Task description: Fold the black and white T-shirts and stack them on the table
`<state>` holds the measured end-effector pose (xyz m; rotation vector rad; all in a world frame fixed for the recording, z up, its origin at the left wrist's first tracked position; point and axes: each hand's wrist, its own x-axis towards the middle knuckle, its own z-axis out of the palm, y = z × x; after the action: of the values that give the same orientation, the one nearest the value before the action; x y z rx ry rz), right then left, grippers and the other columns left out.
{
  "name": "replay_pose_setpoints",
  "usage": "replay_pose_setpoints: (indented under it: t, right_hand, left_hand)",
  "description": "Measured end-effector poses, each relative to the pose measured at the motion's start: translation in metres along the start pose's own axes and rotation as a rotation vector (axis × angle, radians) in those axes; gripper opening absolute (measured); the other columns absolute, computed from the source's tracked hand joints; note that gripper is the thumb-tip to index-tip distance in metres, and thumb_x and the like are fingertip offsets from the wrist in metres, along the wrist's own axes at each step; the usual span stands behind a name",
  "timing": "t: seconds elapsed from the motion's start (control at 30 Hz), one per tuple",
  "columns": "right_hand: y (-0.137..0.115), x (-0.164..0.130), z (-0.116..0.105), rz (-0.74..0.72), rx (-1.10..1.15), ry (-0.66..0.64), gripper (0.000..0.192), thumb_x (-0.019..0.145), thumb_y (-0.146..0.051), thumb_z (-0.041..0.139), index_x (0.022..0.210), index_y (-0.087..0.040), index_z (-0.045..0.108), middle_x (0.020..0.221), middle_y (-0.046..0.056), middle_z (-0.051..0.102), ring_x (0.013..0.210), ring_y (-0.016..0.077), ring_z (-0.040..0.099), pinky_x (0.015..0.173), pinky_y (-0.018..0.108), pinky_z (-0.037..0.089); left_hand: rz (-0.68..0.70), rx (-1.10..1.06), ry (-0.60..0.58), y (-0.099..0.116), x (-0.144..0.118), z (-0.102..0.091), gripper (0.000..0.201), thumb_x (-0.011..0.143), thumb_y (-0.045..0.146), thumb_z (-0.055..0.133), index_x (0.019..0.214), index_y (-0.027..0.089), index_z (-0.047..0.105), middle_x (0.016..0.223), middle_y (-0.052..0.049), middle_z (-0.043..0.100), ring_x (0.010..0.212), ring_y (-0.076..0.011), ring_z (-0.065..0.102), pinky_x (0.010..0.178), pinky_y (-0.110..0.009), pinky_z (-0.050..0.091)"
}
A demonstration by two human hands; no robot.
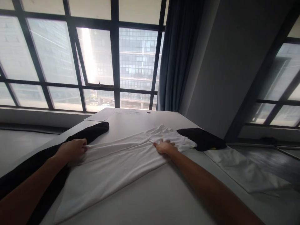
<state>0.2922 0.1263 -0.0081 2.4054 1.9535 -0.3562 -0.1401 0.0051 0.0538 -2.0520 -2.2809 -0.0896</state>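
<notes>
A white garment (112, 175), perhaps a shirt, lies stretched slantwise over the white table (159, 200), with soft wrinkles along its length. At its left edge my left hand (73, 150) is closed on the fabric with curled fingers, slightly blurred. My right hand (165, 147) rests on the garment's far right part, fingers apart and pressing on the cloth. Beneath and beside my left arm runs a black garment (96, 128), partly hidden by that arm.
To the right, a black piece of clothing (203, 139) lies by a second white cloth (248, 172) that reaches over the table's right side. Sheets of paper (99, 116) lie at the far left corner. Behind the table are windows (138, 59) and a dark curtain (178, 56).
</notes>
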Motion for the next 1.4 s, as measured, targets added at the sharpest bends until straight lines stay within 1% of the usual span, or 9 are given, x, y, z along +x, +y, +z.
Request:
replay_pose_setpoints:
  t: [0.23, 0.47, 0.6, 0.8, 0.93, 1.17, 1.23, 1.3, 1.4]
  right_hand:
    - [-0.032, 0.056, -0.001, -0.177, 0.015, 0.06, 0.082, 0.086, -0.078, 0.019, 0.153, -0.031, 0.018, 0.16, 0.016, 0.008, 0.143, 0.0437, 0.007, 0.108, 0.064, 0.006]
    - [-0.03, 0.107, -0.024, -0.433, -0.211, 0.355, 0.065, 0.097, -0.056, 0.028, 0.147, -0.015, 0.037, 0.144, 0.022, 0.042, 0.133, 0.0349, 0.036, 0.109, 0.049, 0.017]
    - [-0.033, 0.074, -0.024, -0.329, -0.239, 0.48, 0.051, 0.099, -0.039, 0.025, 0.131, -0.01, 0.054, 0.129, 0.025, 0.055, 0.116, 0.0345, 0.052, 0.103, 0.051, 0.023]
    - [-0.024, -0.022, 0.006, -0.49, -0.069, 0.156, 0.068, 0.094, -0.066, 0.022, 0.147, -0.026, 0.037, 0.152, 0.013, 0.035, 0.134, 0.0322, 0.037, 0.106, 0.048, 0.027]
    - [0.013, -0.056, 0.01, -0.55, -0.108, 0.101, 0.07, 0.093, -0.069, 0.02, 0.15, -0.031, 0.032, 0.158, 0.009, 0.023, 0.144, 0.0331, 0.017, 0.113, 0.054, 0.013]
    - [0.087, -0.09, -0.015, -0.562, -0.301, 0.258, 0.044, 0.099, -0.042, 0.035, 0.137, -0.024, 0.052, 0.136, 0.013, 0.054, 0.127, 0.0275, 0.047, 0.105, 0.046, 0.031]
    - [0.092, -0.108, -0.018, -0.539, -0.275, 0.244, 0.039, 0.097, -0.036, 0.041, 0.131, -0.024, 0.057, 0.128, 0.013, 0.059, 0.117, 0.026, 0.055, 0.1, 0.041, 0.038]
    - [0.089, -0.126, -0.019, -0.569, -0.203, 0.219, 0.037, 0.093, -0.036, 0.049, 0.125, -0.024, 0.062, 0.126, 0.011, 0.06, 0.112, 0.0254, 0.058, 0.096, 0.037, 0.042]
    - [0.078, -0.15, -0.016, -0.744, -0.01, 0.198, 0.037, 0.087, -0.032, 0.057, 0.121, -0.022, 0.066, 0.129, 0.009, 0.059, 0.107, 0.0232, 0.061, 0.094, 0.032, 0.045]
  left_hand:
    - [-0.096, -0.088, -0.06, -0.014, 0.007, 0.003, 0.02, 0.07, 0.032, 0.055, 0.08, 0.02, 0.066, 0.093, -0.012, 0.07, 0.087, -0.033, 0.064, 0.068, -0.037, 0.043]
    - [0.036, -0.19, -0.36, 0.023, -0.012, 0.006, 0.026, 0.062, 0.043, 0.059, 0.073, 0.019, 0.061, 0.082, -0.005, 0.068, 0.077, -0.0231, 0.063, 0.063, -0.029, 0.042]
    - [0.143, -0.205, -0.456, 0.056, -0.029, 0.005, 0.02, 0.059, 0.038, 0.058, 0.064, 0.019, 0.055, 0.067, -0.001, 0.063, 0.063, -0.0184, 0.056, 0.055, -0.027, 0.037]
    - [0.279, -0.207, -0.512, 0.089, -0.045, -0.004, 0.015, 0.061, 0.034, 0.056, 0.058, 0.02, 0.049, 0.056, 0.003, 0.056, 0.053, -0.0143, 0.049, 0.05, -0.025, 0.032]
    - [0.328, -0.212, -0.619, 0.111, -0.063, -0.011, 0.018, 0.063, 0.033, 0.061, 0.057, 0.021, 0.049, 0.048, 0.004, 0.055, 0.048, -0.0144, 0.05, 0.05, -0.025, 0.035]
    - [0.561, -0.339, -1.061, 0.161, -0.102, -0.024, 0.036, 0.071, 0.046, 0.067, 0.052, 0.019, 0.052, 0.055, -0.001, 0.065, 0.052, -0.0135, 0.056, 0.059, -0.025, 0.044]
    - [0.616, -0.319, -0.891, 0.173, -0.098, -0.025, 0.037, 0.076, 0.047, 0.064, 0.055, 0.018, 0.056, 0.055, -0.002, 0.064, 0.053, -0.0142, 0.056, 0.059, -0.027, 0.044]
    - [0.632, -0.267, -0.534, 0.184, -0.089, -0.022, 0.031, 0.079, 0.046, 0.062, 0.065, 0.018, 0.063, 0.063, -0.003, 0.067, 0.059, -0.0164, 0.058, 0.062, -0.029, 0.045]
    - [0.711, -0.257, -0.135, 0.202, -0.076, -0.011, 0.021, 0.08, 0.035, 0.064, 0.096, 0.022, 0.069, 0.099, -0.006, 0.07, 0.084, -0.0211, 0.062, 0.075, -0.032, 0.047]
